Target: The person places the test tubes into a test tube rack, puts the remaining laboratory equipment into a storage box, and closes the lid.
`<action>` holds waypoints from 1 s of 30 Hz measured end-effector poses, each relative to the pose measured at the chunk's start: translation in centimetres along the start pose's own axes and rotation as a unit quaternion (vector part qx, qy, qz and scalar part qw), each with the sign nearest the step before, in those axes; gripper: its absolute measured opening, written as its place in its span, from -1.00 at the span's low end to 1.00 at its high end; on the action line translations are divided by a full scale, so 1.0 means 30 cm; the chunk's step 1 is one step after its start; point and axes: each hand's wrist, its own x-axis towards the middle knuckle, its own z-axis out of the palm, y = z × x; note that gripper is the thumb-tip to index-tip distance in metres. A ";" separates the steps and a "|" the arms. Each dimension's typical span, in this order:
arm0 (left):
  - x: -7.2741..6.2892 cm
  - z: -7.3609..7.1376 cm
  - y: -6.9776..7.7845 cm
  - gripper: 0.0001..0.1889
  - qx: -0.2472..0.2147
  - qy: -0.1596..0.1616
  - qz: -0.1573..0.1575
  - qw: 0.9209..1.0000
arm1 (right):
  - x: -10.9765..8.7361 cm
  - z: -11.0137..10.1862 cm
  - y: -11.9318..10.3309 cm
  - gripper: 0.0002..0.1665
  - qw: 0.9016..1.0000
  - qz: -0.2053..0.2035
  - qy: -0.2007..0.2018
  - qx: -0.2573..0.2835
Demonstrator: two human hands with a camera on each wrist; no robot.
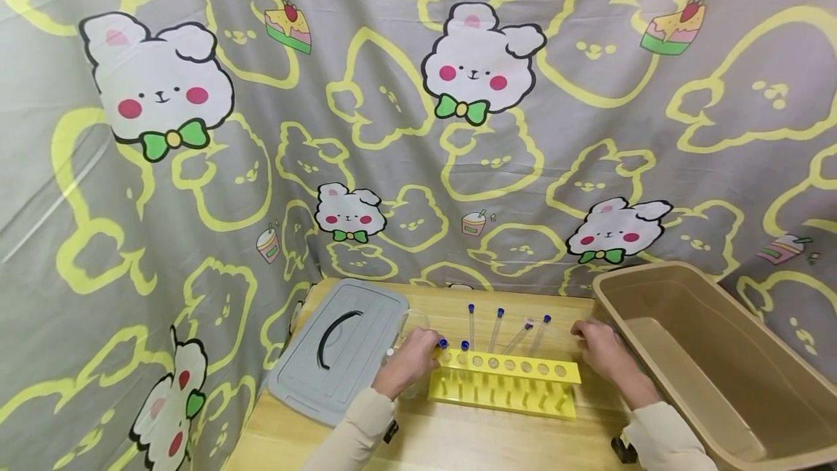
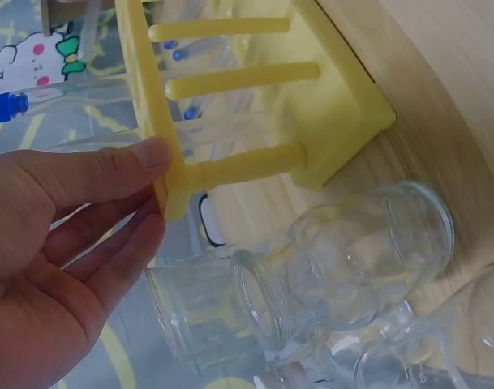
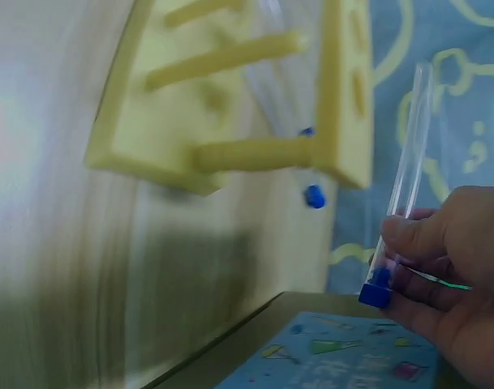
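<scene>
A yellow test tube rack [image 1: 503,407] stands on the wooden table. My left hand [image 1: 412,358] pinches the left end of its top plate, thumb on one side and fingers on the other, as the left wrist view shows. Two blue-capped test tubes [image 1: 465,347] stand in the holes at that end. Off the rack's right end, my right hand [image 3: 461,267] holds a clear test tube [image 3: 406,174] between thumb and fingers, near its blue cap [image 3: 375,292]. Behind the rack lie several more blue-capped tubes [image 1: 471,322].
A grey lid [image 1: 360,362] with a black handle lies at the left. Glass jars [image 2: 344,259] stand beside the rack's left end. On the right is a brown bin [image 1: 667,355]; a blue printed sheet or box [image 3: 336,348] shows near it. A patterned curtain [image 1: 405,166] hangs behind.
</scene>
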 end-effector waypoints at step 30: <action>-0.033 0.057 0.008 -0.61 -0.061 0.047 -0.014 0.997 | -0.058 -0.119 -0.182 -0.83 0.963 0.117 0.194 0.145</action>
